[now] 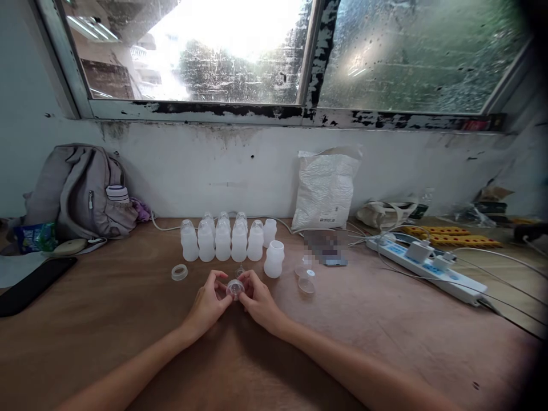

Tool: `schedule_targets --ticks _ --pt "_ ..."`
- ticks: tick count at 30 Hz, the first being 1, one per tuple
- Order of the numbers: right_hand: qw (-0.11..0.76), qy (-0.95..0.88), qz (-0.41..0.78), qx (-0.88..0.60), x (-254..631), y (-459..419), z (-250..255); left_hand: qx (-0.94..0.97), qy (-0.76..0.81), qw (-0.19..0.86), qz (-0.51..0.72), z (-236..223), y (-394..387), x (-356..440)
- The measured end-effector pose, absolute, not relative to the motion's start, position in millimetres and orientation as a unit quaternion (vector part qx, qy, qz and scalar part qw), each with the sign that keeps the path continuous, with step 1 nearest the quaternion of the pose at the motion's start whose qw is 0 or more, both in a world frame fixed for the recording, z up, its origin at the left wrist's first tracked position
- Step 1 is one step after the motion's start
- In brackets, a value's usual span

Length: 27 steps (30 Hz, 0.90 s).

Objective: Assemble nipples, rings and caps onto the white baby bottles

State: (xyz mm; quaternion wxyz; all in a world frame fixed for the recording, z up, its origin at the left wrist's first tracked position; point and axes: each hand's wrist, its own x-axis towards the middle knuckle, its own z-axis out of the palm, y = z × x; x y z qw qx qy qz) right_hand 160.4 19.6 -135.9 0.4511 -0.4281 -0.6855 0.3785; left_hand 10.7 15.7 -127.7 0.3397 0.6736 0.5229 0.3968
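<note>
My left hand (208, 305) and my right hand (258, 302) meet over the wooden table (128, 319), both pinching a small clear plastic cap (235, 288) between their fingertips. Just behind them stand several translucent white bottles (222, 240) in rows, most with clear caps on. An uncapped bottle (274, 258) stands apart to the right of the group. A loose ring (179, 272) lies to the left of my hands. Two clear caps (305, 279) lie to the right.
A grey backpack (81, 191) sits at the back left, a dark phone (34, 283) near the left edge. A white plastic bag (325, 188) leans on the wall. A white power strip (428, 265) with plugs and cables runs along the right.
</note>
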Motion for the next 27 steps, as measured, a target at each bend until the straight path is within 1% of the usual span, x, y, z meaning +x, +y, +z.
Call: schedule_targets --ticks 8,15,21,27 --pt "0.452 -0.687 0.374 -0.429 160 20 -134 0.691 0.522 0.304 0.397 -128 16 11" --pt "0.444 -0.697 0.374 -0.422 160 18 -133 0.689 0.511 0.306 0.412 -126 17 13" --pt "0.449 -0.705 0.36 -0.414 158 15 -131 0.719 0.5 0.283 0.391 -118 10 16" --pt "0.454 -0.703 0.363 -0.41 158 14 -131 0.726 0.499 0.282 0.381 -117 7 16"
